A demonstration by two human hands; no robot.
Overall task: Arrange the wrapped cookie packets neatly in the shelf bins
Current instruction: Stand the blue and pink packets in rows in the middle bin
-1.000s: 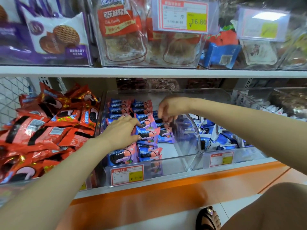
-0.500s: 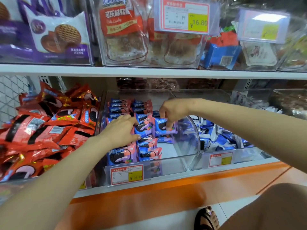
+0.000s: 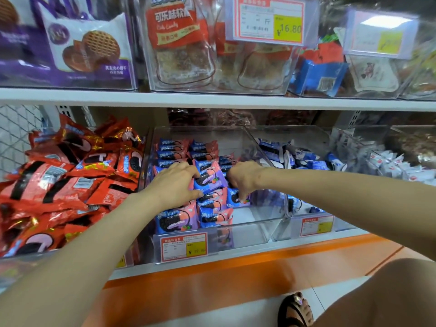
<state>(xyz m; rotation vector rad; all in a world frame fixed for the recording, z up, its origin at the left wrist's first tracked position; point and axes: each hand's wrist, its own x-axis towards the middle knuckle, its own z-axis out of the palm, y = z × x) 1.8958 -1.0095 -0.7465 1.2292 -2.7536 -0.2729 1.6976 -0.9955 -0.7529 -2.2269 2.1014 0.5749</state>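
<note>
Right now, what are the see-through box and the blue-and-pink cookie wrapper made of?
The see-through box looks like hard clear plastic: its walls are glossy and packets show through them. The blue-and-pink packet is probably thin plastic film: shiny and crinkly.

Bare forearms [image 3: 99,241], black strappy sandal [image 3: 295,311]

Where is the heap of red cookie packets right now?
In the head view, the red packets lie at the left of the lower shelf, directly beside the clear bin holding blue-and-pink packets.
</note>
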